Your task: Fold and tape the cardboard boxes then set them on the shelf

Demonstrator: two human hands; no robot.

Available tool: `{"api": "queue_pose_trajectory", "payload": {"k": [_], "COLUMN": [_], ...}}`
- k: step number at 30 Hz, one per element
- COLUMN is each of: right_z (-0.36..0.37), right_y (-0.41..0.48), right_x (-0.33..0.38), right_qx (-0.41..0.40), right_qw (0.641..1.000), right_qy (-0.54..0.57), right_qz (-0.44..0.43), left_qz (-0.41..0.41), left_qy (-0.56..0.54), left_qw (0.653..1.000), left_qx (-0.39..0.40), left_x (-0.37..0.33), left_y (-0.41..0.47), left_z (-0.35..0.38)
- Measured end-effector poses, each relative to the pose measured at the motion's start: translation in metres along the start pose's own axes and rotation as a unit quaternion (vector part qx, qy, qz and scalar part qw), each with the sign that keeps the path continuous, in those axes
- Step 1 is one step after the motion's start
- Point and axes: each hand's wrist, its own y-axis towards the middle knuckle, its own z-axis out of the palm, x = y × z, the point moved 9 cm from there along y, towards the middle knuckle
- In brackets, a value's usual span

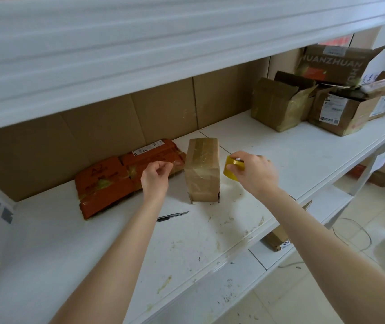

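A small brown cardboard box stands upright on the white shelf, its top wrapped in clear tape. My right hand is just right of the box and grips a yellow tape roll. My left hand hovers left of the box with fingers pinched together; a thin clear strip of tape may run from them toward the box, but I cannot tell for sure. A flattened orange cardboard box lies behind the left hand against the back wall.
A black utility knife lies on the shelf beside my left forearm. Several open brown boxes crowd the shelf's far right. Another shelf board hangs low overhead. Cardboard sheets line the back wall. Tape scraps dot the shelf front.
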Motion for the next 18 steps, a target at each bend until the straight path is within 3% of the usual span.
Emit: {"api": "queue_pose_trajectory", "payload": {"k": [8, 18], "right_z": [0.030, 0.035], "right_y": [0.019, 0.016], "right_x": [0.003, 0.010], "right_qx": [0.051, 0.072], "right_qw": [0.997, 0.996], "right_qy": [0.047, 0.054], "right_qz": [0.033, 0.026], "left_qz": [-0.062, -0.063], "left_qy": [-0.059, -0.049], "left_qw": [0.994, 0.995], "left_qx": [0.064, 0.067], "left_x": [0.007, 0.021], "left_y": [0.008, 0.006], "left_z": [0.044, 0.039]}}
